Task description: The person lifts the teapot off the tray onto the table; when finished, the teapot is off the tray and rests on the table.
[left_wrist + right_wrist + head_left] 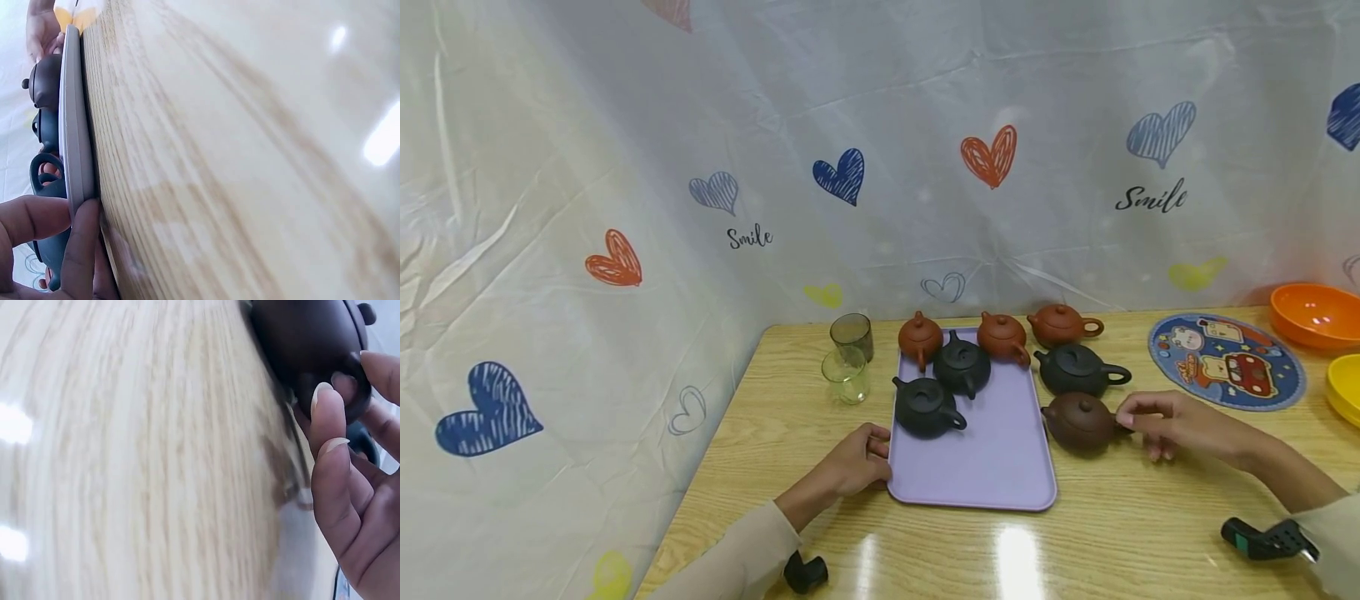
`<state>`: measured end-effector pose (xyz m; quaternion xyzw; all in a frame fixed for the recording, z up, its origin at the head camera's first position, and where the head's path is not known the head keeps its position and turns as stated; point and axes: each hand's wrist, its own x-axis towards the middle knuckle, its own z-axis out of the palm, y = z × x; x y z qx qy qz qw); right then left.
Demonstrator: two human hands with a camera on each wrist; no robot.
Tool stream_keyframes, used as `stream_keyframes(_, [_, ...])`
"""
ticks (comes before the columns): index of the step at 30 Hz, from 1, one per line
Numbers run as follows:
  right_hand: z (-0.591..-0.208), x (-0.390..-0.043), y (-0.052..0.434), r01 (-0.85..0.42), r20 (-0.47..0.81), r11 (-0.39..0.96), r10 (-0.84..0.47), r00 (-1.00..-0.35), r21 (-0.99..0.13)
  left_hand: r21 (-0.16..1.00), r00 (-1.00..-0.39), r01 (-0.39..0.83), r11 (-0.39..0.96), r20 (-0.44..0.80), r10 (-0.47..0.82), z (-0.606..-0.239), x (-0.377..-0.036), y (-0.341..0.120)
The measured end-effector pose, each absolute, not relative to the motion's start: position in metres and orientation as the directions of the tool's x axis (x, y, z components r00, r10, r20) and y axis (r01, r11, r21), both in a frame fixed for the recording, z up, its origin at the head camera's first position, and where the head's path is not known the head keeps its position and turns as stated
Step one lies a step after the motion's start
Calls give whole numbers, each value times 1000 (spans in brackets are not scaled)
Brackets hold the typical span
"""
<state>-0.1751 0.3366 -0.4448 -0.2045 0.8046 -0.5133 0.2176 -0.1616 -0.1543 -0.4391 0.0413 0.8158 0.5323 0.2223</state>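
Observation:
A lilac tray [992, 454] lies on the wooden table and carries two red-brown teapots [920, 337] at its back and two dark teapots [927, 406] in front of them. My left hand [880, 454] grips the tray's left edge; in the left wrist view its thumb and finger [69, 231] pinch the tray rim [75, 125]. Right of the tray stands a dark brown teapot [1081, 422]. My right hand [1131, 417] pinches its handle, and the right wrist view shows the fingertips [325, 400] against the pot [306, 344].
Behind the brown pot stand a dark teapot [1077, 369] and a red-brown teapot [1062, 325]. Two glasses [848, 358] sit left of the tray. A round cartoon mat [1225, 360], an orange bowl [1315, 315] and a yellow bowl [1345, 387] are at the right. A heart-print sheet backs the table.

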Motion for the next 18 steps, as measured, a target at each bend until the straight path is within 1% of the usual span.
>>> stream_keyframes(7, [-431, -166, 349, -106, -130, 484, -429, -894, -869, 884, -895, -169, 436, -322, 307, -439, -161, -154])
stream_keyframes(12, [-418, -158, 347, -61, -140, 530, -331, -933, -846, 882, -893, -171, 440, -327, 308, -439, -161, -154])
stream_keyframes(15, [-409, -154, 339, -74, -117, 512, -331, -937, -856, 880, -893, -171, 443, -328, 307, -439, -162, -154])
stream_keyframes(18, [-403, -153, 326, -148, -46, 429, -409, -911, -891, 882, -893, -172, 438, -327, 309, -439, -162, -154])
